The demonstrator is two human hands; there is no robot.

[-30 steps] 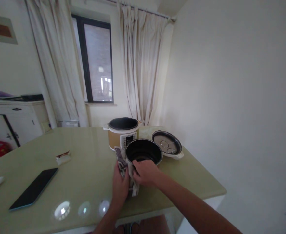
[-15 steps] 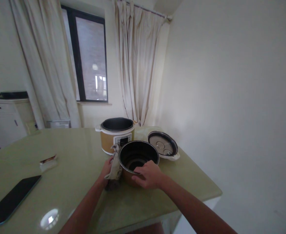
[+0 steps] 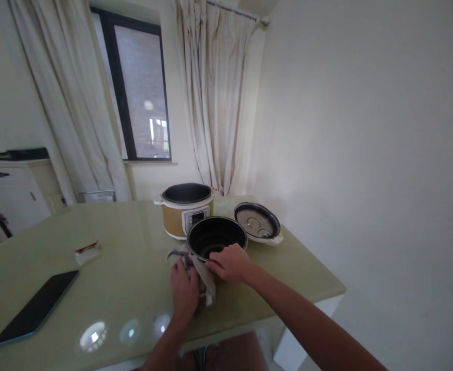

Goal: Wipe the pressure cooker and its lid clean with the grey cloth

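Observation:
A dark inner pot (image 3: 214, 226) stands near the table's right corner, its mouth facing up and tilted slightly toward me. My right hand (image 3: 231, 263) grips its near rim, fingers inside and thumb outside. At the pot's near left side, my left hand (image 3: 185, 287) is closed on a greyish cloth (image 3: 206, 283), which lies against the outer wall. Behind the pot is the gold and white electric cooker (image 3: 176, 216), open on top, with a control panel on its front. Its round lid (image 3: 257, 222) lies inner face up to the right.
On the left of the pale green table (image 3: 134, 242) lie a dark tablet-like slab (image 3: 37, 307) and a small white item with a brown edge (image 3: 87, 253). A white wall (image 3: 358, 154) rises at the right. Curtains and a window stand behind.
My left hand and the cloth have moved from the pot's left side round to its near left. The right hand stays on the rim. The view has shifted slightly.

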